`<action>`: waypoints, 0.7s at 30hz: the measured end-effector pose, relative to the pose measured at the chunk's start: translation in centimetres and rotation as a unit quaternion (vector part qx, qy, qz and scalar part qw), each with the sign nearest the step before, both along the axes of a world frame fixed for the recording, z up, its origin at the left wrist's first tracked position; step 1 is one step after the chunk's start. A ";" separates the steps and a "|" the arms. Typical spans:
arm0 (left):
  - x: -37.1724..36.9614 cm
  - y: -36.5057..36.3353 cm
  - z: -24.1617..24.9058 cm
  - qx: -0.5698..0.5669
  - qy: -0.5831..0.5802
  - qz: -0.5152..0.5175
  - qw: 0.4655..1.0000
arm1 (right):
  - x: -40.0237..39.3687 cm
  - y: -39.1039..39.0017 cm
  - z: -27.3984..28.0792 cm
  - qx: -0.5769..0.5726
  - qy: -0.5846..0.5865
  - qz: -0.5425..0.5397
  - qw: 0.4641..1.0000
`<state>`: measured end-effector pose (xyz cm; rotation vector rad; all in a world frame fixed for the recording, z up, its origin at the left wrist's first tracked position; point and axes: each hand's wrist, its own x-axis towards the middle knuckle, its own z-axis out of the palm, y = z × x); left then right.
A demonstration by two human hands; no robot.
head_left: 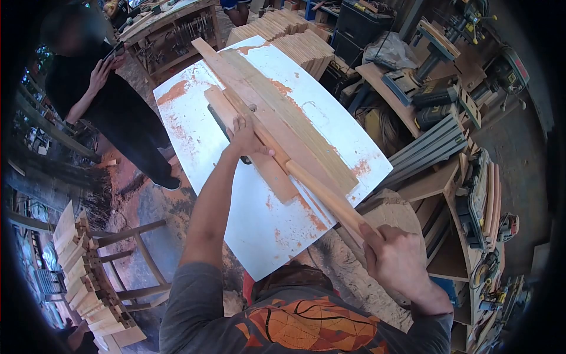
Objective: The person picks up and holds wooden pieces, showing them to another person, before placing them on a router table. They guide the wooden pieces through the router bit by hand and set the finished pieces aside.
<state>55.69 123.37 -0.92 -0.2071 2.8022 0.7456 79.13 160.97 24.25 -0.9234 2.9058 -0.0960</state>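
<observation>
A long, narrow wooden strip [324,194] runs diagonally across the white tabletop [365,144] and out past its near edge. My right hand [396,259] is wrapped round the strip's near end, off the table. My left hand [246,140] lies on the wood near the middle of the table, fingers spread and thumb stretched toward the strip. Below that palm sits a short flat board [277,180], on the strip's left side. Along the strip's right side lies a wide plank [300,127]. Whatever is directly under my left palm is hidden.
Reddish sawdust [174,91] is scattered over the tabletop. A person in dark clothes [100,106] stands at the left, holding a phone. Stacked wood pieces [295,44] are behind the table. A shelf with tools [466,200] stands at right, a chair frame [141,259] at lower left.
</observation>
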 end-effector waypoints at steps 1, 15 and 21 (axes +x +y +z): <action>-0.1 -0.1 0.0 0.000 0.000 -0.001 1.000 | 0.0 -0.1 0.0 0.000 0.000 -0.001 1.000; -1.4 -1.6 -0.7 0.008 0.037 0.007 0.999 | -0.7 -0.9 -0.7 0.000 -0.009 -0.013 1.000; -2.1 -2.4 -0.3 -0.006 0.024 -0.004 1.000 | -1.2 -1.6 -0.8 -0.002 -0.013 -0.023 1.000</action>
